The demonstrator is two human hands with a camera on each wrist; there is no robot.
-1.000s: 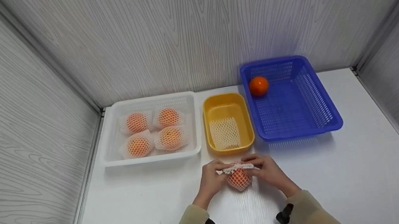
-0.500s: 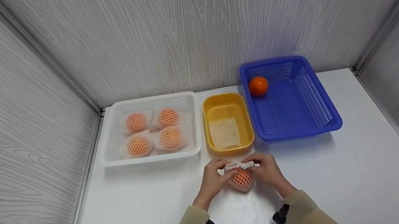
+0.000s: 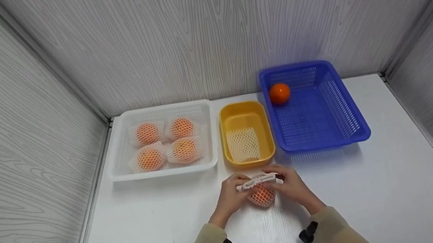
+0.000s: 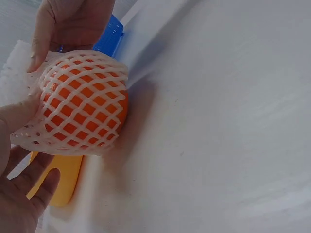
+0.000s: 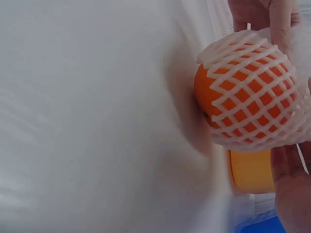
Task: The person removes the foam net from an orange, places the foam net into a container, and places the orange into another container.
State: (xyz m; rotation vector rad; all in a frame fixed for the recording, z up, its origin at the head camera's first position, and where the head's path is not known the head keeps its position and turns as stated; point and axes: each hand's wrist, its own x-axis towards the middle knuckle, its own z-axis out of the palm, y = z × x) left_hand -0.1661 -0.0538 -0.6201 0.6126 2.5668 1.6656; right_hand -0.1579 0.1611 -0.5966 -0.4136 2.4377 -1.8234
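An orange [image 3: 263, 198] in a white foam net sleeve [image 3: 256, 181] sits on the table between the two hands. Its diamond mesh wraps most of the fruit in the left wrist view, while a strip of bare orange peel [image 4: 124, 108] shows at the end toward the table. My left hand [image 3: 230, 197] pinches the net's loose upper edge on the left side, thumb toward me. On the other side my right hand [image 3: 293, 186] pinches the same edge. Between them the edge is stretched into a flat band above the fruit.
Behind the hands stands a yellow tub [image 3: 243, 109] with a flat foam net [image 3: 243, 145] inside. To its left, a white basket [image 3: 164, 172] holds several net-wrapped oranges [image 3: 150, 159]. A blue basket [image 3: 318, 124] at right holds one bare orange [image 3: 280, 94].
The net's upper edge, bunched half a second ago, is now spread wider and flatter between the hands. My right hand has shifted slightly; the baskets and tub stay put.
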